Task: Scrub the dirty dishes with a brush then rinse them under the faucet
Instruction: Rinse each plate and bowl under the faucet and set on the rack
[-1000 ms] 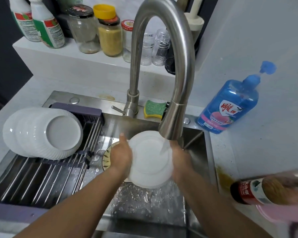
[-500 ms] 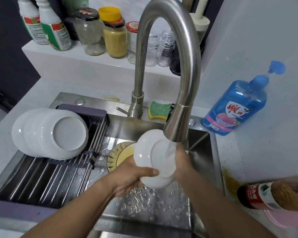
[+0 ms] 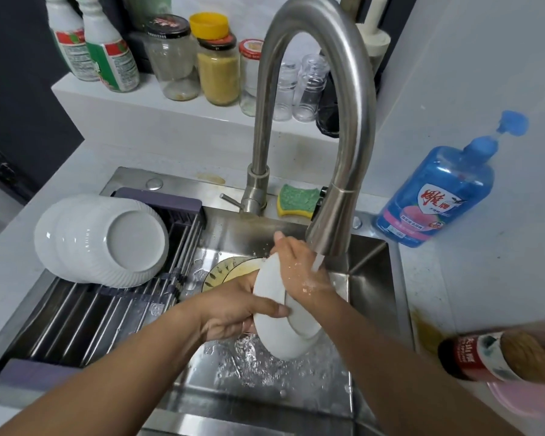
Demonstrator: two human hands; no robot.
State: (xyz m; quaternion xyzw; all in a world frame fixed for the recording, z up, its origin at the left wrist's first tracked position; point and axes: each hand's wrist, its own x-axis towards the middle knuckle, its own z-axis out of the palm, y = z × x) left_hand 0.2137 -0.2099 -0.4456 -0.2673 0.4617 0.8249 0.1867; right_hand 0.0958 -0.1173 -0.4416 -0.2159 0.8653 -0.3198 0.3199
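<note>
Two hands steady a white plate (image 3: 280,336) on edge beneath the running faucet (image 3: 329,234). The left hand (image 3: 233,313) grips its rim, and the right hand (image 3: 299,272) presses straight fingers against its underside.

The sink (image 3: 372,256) sits mid-frame in the worktop (image 3: 485,278). A rack (image 3: 92,319) spans its left half and carries a stack of plates (image 3: 107,243) at centre left. The faucet (image 3: 353,89) rises behind the basin and arches over it, with a sponge (image 3: 298,201) just right of its base. Below the spout, a plate (image 3: 274,335) is held on edge between the left hand (image 3: 233,309) and right hand (image 3: 299,269), with more dishes (image 3: 230,269) in the basin behind it. A pump bottle (image 3: 434,196) stands on the worktop at right. Jars (image 3: 217,67) line the shelf (image 3: 139,102) across the top.
</note>
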